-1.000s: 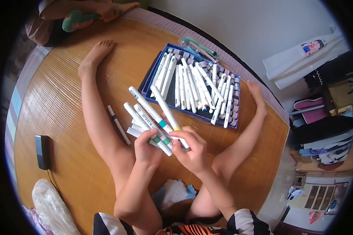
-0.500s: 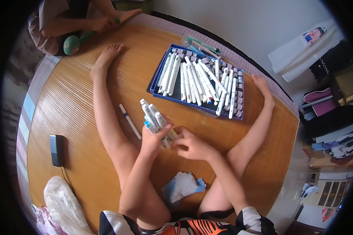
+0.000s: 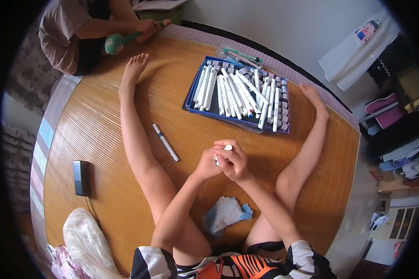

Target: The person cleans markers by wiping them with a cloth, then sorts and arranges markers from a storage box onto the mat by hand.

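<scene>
My left hand and my right hand come together above the mat, between my knees. Both are closed around a bundle of white markers; only a few white ends show, and the fingers hide the rest. Beyond them stands a blue box with many white markers lying loosely on top and rows of capped ends along its right side. A single white marker with a dark blue band lies on the mat to the left of my hands.
A blue and white cloth lies between my thighs. On the left are a black oblong device with a cord and a white plastic bag. Another person's hand holds a green round-headed object at the far left.
My right hand has closed over the markers, and both hands have moved right, hiding most of the bundle. The other person's green object has shifted up and right. The view has shifted slightly.
</scene>
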A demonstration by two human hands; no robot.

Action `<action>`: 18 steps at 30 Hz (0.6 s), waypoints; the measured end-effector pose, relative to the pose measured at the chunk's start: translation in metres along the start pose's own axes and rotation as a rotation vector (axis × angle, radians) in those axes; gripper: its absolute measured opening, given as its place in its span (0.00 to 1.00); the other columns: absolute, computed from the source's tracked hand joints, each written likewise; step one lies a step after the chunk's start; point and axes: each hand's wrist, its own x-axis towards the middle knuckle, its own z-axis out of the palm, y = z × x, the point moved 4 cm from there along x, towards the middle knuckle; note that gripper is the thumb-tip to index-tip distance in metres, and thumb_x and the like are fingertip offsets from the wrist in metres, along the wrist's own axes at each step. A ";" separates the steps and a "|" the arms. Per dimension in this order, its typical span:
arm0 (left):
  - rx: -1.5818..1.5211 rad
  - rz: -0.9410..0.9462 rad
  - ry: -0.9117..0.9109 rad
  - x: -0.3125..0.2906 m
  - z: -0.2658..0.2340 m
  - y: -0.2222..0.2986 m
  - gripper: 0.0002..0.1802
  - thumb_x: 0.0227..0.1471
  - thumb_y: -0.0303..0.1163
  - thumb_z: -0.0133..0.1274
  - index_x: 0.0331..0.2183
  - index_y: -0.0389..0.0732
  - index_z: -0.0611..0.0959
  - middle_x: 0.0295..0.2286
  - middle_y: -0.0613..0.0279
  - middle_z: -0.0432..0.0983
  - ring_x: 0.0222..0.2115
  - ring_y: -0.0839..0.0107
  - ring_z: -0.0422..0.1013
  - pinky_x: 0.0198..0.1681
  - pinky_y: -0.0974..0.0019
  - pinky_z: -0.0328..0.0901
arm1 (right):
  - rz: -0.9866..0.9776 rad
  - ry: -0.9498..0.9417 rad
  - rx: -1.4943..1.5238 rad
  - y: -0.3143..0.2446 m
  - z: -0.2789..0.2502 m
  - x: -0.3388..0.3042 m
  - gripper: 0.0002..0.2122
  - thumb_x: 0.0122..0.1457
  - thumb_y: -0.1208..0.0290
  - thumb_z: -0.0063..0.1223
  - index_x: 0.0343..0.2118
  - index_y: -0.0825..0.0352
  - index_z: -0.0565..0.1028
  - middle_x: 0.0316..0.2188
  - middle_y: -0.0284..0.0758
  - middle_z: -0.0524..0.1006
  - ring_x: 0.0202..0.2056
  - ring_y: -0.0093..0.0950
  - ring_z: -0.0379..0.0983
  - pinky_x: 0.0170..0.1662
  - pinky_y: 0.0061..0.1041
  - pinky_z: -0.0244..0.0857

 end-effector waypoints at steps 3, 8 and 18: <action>0.002 0.023 -0.048 0.000 0.002 -0.005 0.11 0.26 0.30 0.48 0.21 0.38 0.71 0.17 0.61 0.67 0.20 0.70 0.65 0.23 0.72 0.59 | 0.025 0.019 0.052 -0.004 -0.003 -0.001 0.08 0.40 0.70 0.47 0.25 0.66 0.68 0.30 0.42 0.64 0.28 0.31 0.65 0.29 0.22 0.60; -0.053 0.006 -0.159 -0.002 0.004 0.004 0.13 0.24 0.32 0.50 0.21 0.39 0.71 0.22 0.59 0.67 0.22 0.67 0.65 0.24 0.72 0.59 | -0.099 0.077 -0.056 -0.012 -0.003 -0.005 0.14 0.37 0.68 0.52 0.28 0.66 0.67 0.28 0.40 0.66 0.28 0.31 0.65 0.28 0.21 0.61; -0.074 -0.001 -0.054 -0.006 0.000 0.016 0.11 0.27 0.29 0.49 0.22 0.38 0.69 0.22 0.61 0.66 0.23 0.72 0.64 0.24 0.73 0.59 | -0.048 -0.007 0.098 -0.018 -0.001 -0.002 0.11 0.35 0.74 0.53 0.23 0.66 0.64 0.25 0.36 0.65 0.27 0.30 0.65 0.28 0.21 0.60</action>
